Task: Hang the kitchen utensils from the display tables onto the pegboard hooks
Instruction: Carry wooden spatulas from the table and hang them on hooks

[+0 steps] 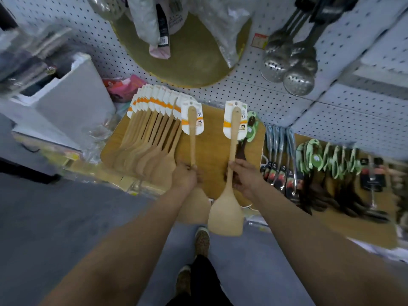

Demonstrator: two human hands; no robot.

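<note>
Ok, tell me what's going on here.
A person stands at a wooden display table. The left hand grips one wooden spatula and the right hand grips a second spatula, card ends pointing toward the pegboard. More matching spatulas lie fanned on the table's left side. Neither held one looks hung yet.

One wooden spatula (pixel 192 138) is held in the left grip (pixel 185 176) and a second spatula (pixel 230 151) in the right grip (pixel 245 176). About ten more spatulas (pixel 152 140) are fanned left of the left grip. Three or four slotted ladles (pixel 295 69), blurred, are hung above the right grip.
</note>
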